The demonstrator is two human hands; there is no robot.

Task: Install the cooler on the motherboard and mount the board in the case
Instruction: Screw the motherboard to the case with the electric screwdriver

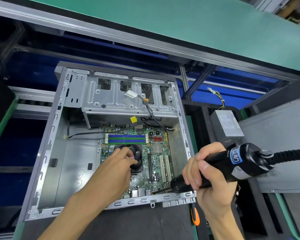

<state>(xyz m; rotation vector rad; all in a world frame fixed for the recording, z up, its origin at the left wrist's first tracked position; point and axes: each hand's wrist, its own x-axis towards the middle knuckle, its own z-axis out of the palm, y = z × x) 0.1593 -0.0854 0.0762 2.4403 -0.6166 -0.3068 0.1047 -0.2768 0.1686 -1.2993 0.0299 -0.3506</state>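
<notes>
Nearest the camera, at lower right of the frame, the right hand (209,172) is wrapped tight round a black electric screwdriver (232,163), its coiled cord running off the right edge. Its bit (160,190) slants down and left to the near edge of the motherboard (156,163), with the tip at or just above a mounting hole near the board's bottom right corner; whether a screw sits there is too small to tell.

From lower left, the left hand (121,158) reaches into the open case (47,153) and rests on the cooler (137,157). Its fingers are curled over the black fan and seem to pinch something small and purple, though I cannot make out what.

Judging by how things lie, the task is well along. The board already lies flat on the case floor, toward the right side, and the cooler sits on it just below the blue and green memory slots (126,138). What seems left is fastening: screws for the board, and possibly for the cooler. Loose black cables (152,115) hang from the drive cage (128,96) at the top of the case. A grey power supply (228,124) stands outside at right, and an orange-handled screwdriver (195,215) lies on the bench below.
</notes>
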